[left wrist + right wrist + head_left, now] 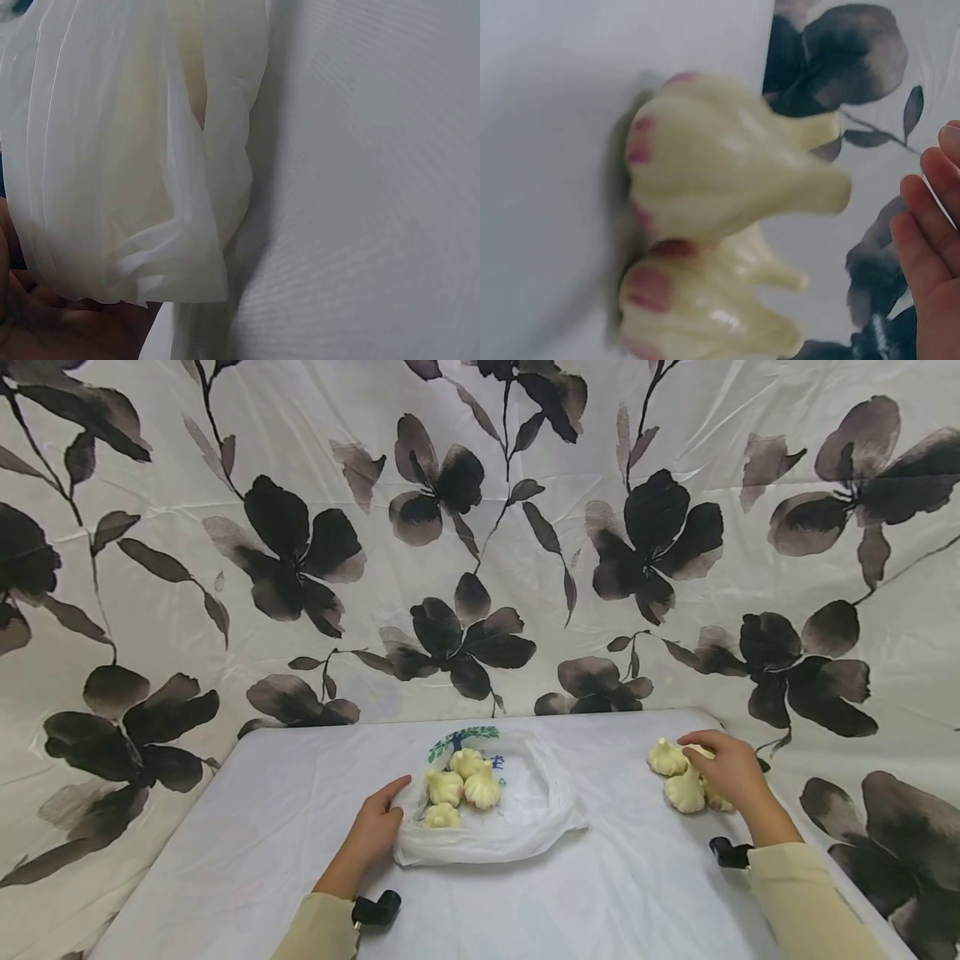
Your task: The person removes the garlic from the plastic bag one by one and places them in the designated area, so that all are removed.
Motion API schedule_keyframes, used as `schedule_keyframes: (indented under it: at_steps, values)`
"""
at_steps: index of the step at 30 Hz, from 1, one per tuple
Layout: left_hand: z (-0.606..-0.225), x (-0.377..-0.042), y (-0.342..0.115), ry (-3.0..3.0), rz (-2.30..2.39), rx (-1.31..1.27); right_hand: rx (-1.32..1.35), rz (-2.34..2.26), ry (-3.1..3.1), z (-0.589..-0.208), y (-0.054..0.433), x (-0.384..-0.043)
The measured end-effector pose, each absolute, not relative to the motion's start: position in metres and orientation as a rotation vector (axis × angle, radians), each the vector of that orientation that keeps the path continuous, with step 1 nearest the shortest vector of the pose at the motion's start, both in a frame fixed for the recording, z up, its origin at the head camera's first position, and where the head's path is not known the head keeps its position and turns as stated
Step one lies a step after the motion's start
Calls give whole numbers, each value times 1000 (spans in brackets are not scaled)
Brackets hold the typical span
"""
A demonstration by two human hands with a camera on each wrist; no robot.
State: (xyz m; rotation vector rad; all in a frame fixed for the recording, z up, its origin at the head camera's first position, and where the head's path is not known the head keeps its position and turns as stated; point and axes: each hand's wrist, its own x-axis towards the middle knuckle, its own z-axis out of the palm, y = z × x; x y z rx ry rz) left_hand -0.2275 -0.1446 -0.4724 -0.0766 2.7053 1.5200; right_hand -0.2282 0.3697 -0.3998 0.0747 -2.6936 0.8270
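Observation:
My left hand (377, 827) is at the left side of a white plastic bag (495, 850), thumb and index finger at its rim. In the left wrist view the bag's crinkled plastic (112, 187) covers part of that hand (75, 330). Several pale garlic bulbs (482, 787) sit in the bag's wide mouth. My right hand (731, 775) reaches over a second group of garlic bulbs (685, 791) at the table's right side, partly hiding them. In the right wrist view its fingers are extended (930, 225), apart from the purple-marked bulbs (712, 161).
A white cloth covers the table (600, 893). Its right edge runs close beside the right-hand garlic group. Behind the table hangs a white curtain (555, 635) with dark printed flowers. Green and blue print shows on the bag's far side.

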Motion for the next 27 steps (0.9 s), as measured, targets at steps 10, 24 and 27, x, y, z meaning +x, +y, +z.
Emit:
schedule_keyframes:
  at_steps: [10,24,27]
  values:
    - [-472,-228,-149,2712,1500,-92,245,858,-2661,-391,336,-245]
    - [-469,-226,-147,2672,1548,-97,479,900,-2597,-393,268,-267]
    - [-468,-226,-146,2669,1551,-91,518,923,-2590,-395,256,-268]
